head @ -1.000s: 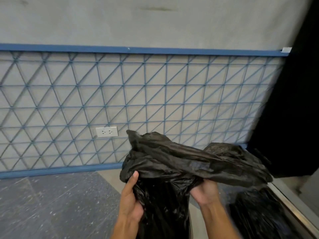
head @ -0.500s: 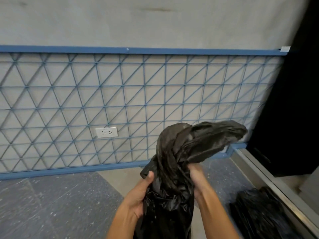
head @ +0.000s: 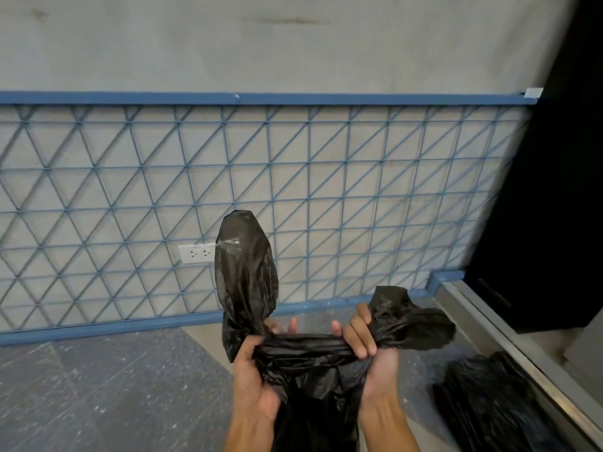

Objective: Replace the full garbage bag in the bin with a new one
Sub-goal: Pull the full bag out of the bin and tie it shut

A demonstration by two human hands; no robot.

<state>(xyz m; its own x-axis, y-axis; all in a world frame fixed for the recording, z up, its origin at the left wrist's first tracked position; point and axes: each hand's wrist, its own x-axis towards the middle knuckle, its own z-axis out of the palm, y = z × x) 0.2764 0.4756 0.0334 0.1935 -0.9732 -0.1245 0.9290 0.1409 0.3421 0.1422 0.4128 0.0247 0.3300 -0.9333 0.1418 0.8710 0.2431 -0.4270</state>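
A black garbage bag (head: 306,347) hangs in front of me, its top pulled into two twisted tails. My left hand (head: 253,380) grips the bag at the base of the left tail, which stands upright. My right hand (head: 368,347) grips the right tail, whose end sticks out to the right. A taut band of plastic stretches between the two hands. The bag's body drops below the frame edge. No bin is in view.
Another black bag (head: 483,402) lies on the floor at lower right beside a metal threshold (head: 528,363). A blue wire grid (head: 293,190) with a white wall socket (head: 195,253) covers the wall ahead. A dark doorway (head: 554,190) opens on the right.
The bunched top of the bag has been split into two tails. My hands have moved apart, the left tail now standing up and the right tail pulled sideways.
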